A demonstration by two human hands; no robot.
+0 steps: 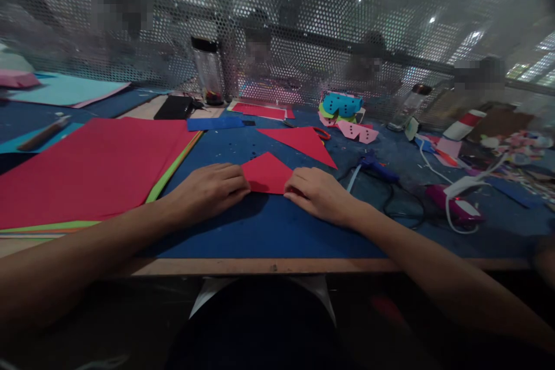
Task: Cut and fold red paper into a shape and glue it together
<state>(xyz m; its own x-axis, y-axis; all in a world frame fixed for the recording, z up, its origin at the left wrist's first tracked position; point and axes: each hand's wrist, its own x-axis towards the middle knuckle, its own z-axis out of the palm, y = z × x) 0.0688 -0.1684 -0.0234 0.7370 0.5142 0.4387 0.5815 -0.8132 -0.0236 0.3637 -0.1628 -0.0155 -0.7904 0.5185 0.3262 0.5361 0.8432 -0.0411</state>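
A red paper triangle (267, 175), seemingly folded along its near edge, lies on the blue table mat (269, 231) in front of me. My left hand (217, 188) is closed on its left corner, the fingers bent over the edge. At the right corner my right hand (318, 192) pinches the paper between thumb and curled fingers. Just behind it rests another red paper triangle (306, 143), with the orange handle of scissors (322, 133) showing past its far edge. Parts of both corners are hidden under my fingers.
Stacked coloured sheets (99, 167) lie at left beside a box cutter (43, 133). A glue gun (376, 166) with a cable and a magenta device (455, 205) sit at right. Behind stand a glass bottle (208, 72), cut paper pieces (342, 105) and a perforated metal screen (281, 29).
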